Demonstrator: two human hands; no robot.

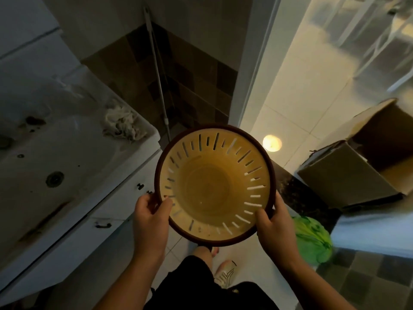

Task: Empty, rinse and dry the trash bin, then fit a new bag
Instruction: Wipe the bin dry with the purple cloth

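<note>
Both hands' grip, left (150, 211) and right (271, 222), on opposite rim edges of bin (212, 189).

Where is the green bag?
In the head view, the green bag lies on the floor at lower right, just beside the right hand and below the cardboard box.

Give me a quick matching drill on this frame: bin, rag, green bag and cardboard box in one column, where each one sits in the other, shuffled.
Things:
1. trash bin
2. rag
3. green bag
4. cardboard box

Places:
A. crumpled on the corner of the sink top
B. open, on the floor by the doorway
C. held by its rim between the left hand and right hand
D. on the floor, just right of the right hand

Pairs: 1-C, 2-A, 3-D, 4-B
</note>
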